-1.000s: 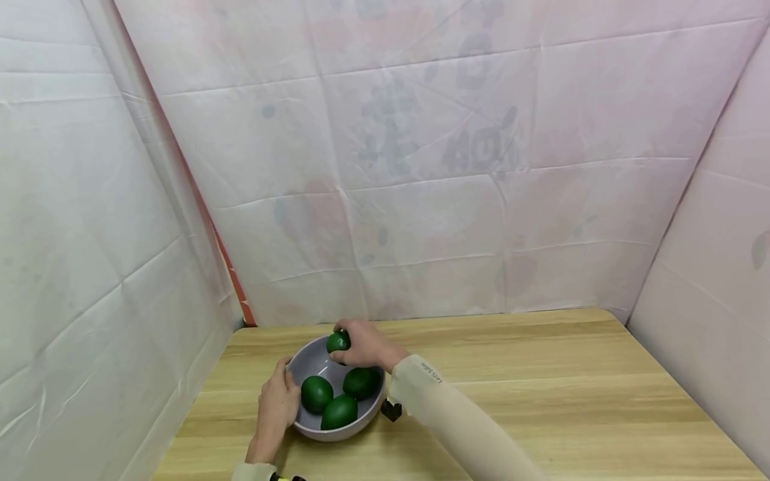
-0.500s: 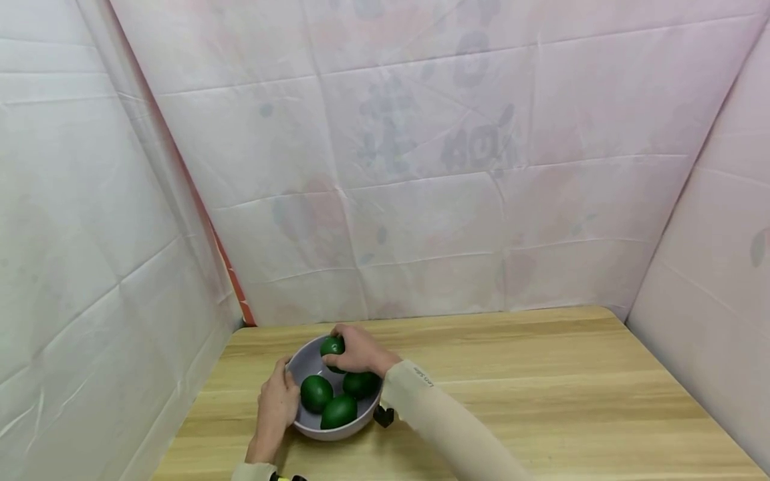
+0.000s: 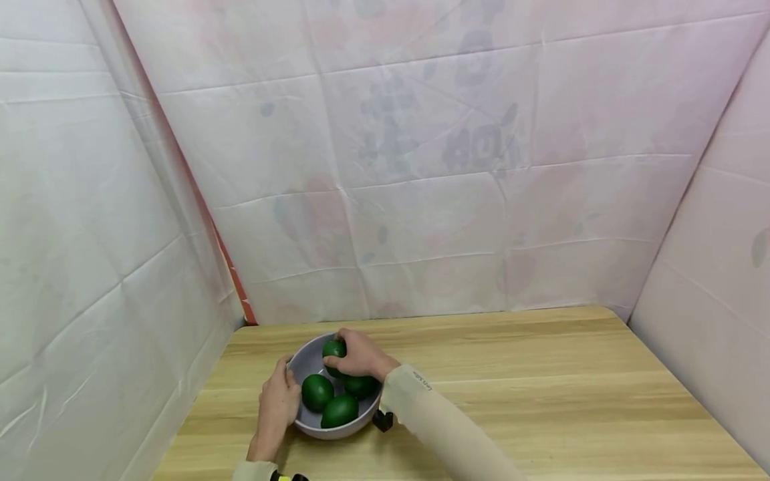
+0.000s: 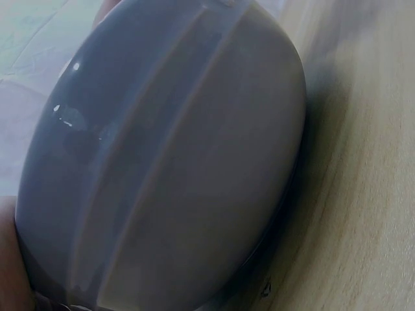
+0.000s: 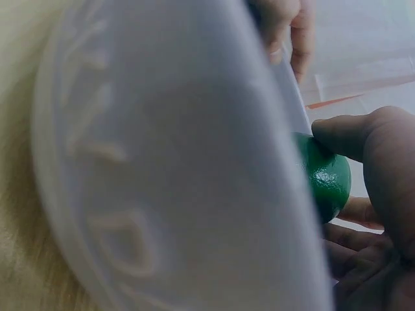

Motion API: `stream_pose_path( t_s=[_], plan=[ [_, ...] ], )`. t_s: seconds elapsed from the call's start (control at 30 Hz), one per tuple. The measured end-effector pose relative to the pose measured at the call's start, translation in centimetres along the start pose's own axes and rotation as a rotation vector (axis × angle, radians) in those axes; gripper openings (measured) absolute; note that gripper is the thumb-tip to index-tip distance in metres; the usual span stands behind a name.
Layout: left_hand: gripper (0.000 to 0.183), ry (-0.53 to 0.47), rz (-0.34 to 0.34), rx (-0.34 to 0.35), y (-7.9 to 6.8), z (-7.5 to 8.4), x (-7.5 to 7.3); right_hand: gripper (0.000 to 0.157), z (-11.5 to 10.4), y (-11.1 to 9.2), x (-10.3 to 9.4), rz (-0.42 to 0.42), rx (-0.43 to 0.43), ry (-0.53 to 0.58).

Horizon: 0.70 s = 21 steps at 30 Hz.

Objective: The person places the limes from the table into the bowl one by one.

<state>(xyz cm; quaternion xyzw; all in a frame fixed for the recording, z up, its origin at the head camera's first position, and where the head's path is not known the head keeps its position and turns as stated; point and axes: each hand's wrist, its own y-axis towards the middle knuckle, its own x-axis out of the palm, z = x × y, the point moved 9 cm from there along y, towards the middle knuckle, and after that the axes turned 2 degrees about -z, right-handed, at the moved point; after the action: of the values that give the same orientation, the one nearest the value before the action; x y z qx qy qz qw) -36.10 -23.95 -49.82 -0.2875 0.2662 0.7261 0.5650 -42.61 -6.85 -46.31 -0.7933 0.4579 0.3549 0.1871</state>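
A grey-purple bowl (image 3: 309,359) stands near the left end of the table. My left hand (image 3: 279,404) grips its left rim. In the left wrist view the outer wall of the bowl (image 4: 181,149) fills most of the picture. Over the far right part of the bowl, my right hand (image 3: 359,354) holds a dark green avocado (image 3: 333,349), thumb on one side and fingers on the other. The right wrist view has that avocado (image 5: 329,181) at the rim, glossy and partly hidden by the bowl wall. Below it in the bowl lie three more avocados (image 3: 339,411), one partly covered by my right hand.
The wood-grain table (image 3: 511,387) stretches to the right of the bowl. A white sheet (image 3: 433,200) hangs behind the table, with further sheets at left and right. A small black piece (image 3: 383,420) sits under the right wrist.
My right hand has come slightly lower and to the left with its avocado, deeper into the bowl. The left hand and the bowl have hardly moved.
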Motion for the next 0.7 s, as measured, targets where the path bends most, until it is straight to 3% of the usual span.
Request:
stream_pose_path(
  t_s=[0.3,0.7],
  plan=[
    [0.047,0.001,-0.005,0.0,0.09,0.13,0.03,0.045,0.48,-0.08,0.67,0.007,0.012,-0.079],
    [0.047,0.003,0.002,0.002,0.12,0.0,0.06,0.038,0.63,-0.32,1.08,-0.055,-0.016,-0.075]
  ],
)
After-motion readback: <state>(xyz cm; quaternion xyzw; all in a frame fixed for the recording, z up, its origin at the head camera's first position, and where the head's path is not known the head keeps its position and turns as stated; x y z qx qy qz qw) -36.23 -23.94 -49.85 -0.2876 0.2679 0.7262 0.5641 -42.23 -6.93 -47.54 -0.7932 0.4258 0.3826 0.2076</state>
